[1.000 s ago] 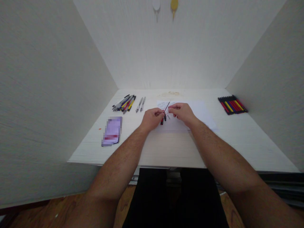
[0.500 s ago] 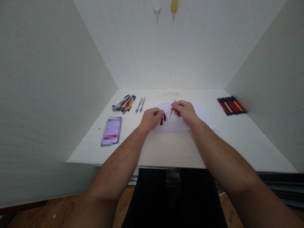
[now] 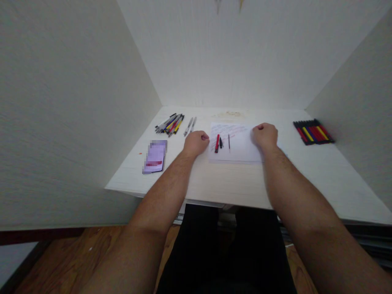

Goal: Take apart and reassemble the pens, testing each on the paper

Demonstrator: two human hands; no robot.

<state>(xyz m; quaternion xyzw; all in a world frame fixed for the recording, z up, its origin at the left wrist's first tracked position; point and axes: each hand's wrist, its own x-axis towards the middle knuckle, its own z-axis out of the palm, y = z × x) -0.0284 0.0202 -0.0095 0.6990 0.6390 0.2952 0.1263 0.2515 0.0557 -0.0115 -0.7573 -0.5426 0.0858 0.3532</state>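
On the white paper (image 3: 241, 149), which bears scribbled lines, lie a red pen barrel (image 3: 217, 143), a small black pen part (image 3: 221, 142) and a thin dark refill (image 3: 229, 143), side by side. My left hand (image 3: 196, 143) rests at the paper's left edge, its fingers curled closed with nothing seen in them. Over the right part of the paper, my right hand (image 3: 265, 134) is curled into a loose fist, also with nothing visible in it.
A pile of mixed pens (image 3: 170, 125) lies at the back left, with two clear pens (image 3: 190, 126) beside it. A phone (image 3: 155, 157) is nearer the left edge. A row of coloured pens (image 3: 313, 132) lies by the right wall.
The refill has left my right hand and now lies on the paper. My right hand has moved right, my left hand away from the red barrel and black part. The camera view has shifted.
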